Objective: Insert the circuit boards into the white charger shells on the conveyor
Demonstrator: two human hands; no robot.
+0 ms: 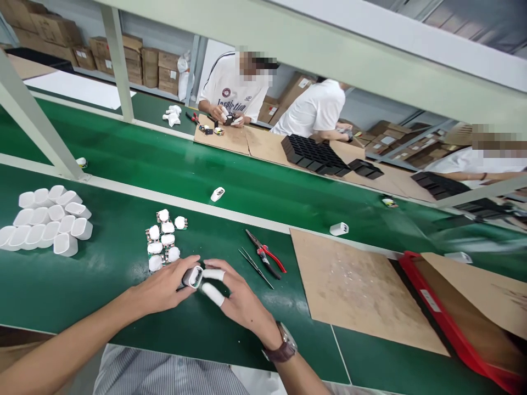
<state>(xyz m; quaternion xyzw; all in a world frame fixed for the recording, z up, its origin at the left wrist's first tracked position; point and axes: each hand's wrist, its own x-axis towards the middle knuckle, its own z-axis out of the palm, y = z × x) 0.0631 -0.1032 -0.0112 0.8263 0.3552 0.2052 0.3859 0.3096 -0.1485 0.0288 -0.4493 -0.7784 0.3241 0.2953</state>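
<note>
My left hand (171,286) is closed around a small white plastic housing (194,276). Its open end faces up and to the right, showing dark parts inside; something dark also shows along its left side. White finger cots cover the thumb and forefinger of my right hand (236,299), whose tips meet the housing's right edge. Whether they pinch anything small is hidden. Just beyond my left hand lie several small circuit boards topped with white blocks (167,240). To the right of my hands rest tweezers (256,269) and red-and-black long-nose pliers (265,254).
Several white housings (49,219) stand grouped at the left. A green conveyor belt (164,159) runs behind a pale rail, carrying loose housings (218,193). Brown cardboard (358,285) and a red-edged tray (444,318) lie right. Co-workers sit across, near black trays (315,154).
</note>
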